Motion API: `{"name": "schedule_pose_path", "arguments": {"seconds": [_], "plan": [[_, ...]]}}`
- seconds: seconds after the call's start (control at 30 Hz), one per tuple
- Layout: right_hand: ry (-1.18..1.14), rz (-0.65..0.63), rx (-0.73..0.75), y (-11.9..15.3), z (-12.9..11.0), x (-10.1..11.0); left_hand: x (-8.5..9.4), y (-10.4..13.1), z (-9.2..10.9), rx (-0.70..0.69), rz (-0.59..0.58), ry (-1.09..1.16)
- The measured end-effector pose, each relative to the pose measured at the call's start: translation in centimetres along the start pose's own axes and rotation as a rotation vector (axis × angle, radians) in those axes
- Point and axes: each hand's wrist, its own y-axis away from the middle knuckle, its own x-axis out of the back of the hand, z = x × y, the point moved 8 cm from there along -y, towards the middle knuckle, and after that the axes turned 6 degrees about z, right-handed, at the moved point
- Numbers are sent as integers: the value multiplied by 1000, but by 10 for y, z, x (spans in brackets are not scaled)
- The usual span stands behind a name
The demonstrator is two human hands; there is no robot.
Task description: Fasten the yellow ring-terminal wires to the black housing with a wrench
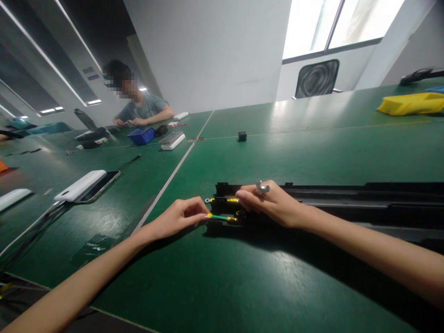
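Note:
Long black channel-shaped housings (347, 212) lie across the green table to the right. My left hand (185, 215) pinches the yellow end of a short green wire (222, 217) at the left end of the housing. A second wire, yellow with a metal ring terminal (208, 200), runs just behind it. My right hand (272, 203) wears a silver ring and rests over the housing near the wires' inner ends. Its fingers are curled together, and whatever they grip is hidden beneath them.
A phone (100, 187) beside a white power bank (81, 185) lies at left with cables. Farther back are a blue bin (141, 136), a small black block (242, 136) and a yellow bag (411, 104). Another person (144, 108) sits at the far side of the table (194, 286).

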Motion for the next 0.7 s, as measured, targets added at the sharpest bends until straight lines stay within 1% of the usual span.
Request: {"name": "schedule_pose_path", "arguments": {"seconds": [0.17, 0.37, 0.47, 0.7], "plan": [[26, 25, 2, -1, 1, 2, 0, 0, 0, 1, -5, 2], [-19, -27, 18, 0, -3, -2, 0, 0, 0, 3, -7, 7], [-36, -32, 16, 0, -4, -2, -1, 0, 0, 3, -12, 14], [35, 14, -7, -1, 1, 1, -1, 1, 1, 0, -26, 20]]}}
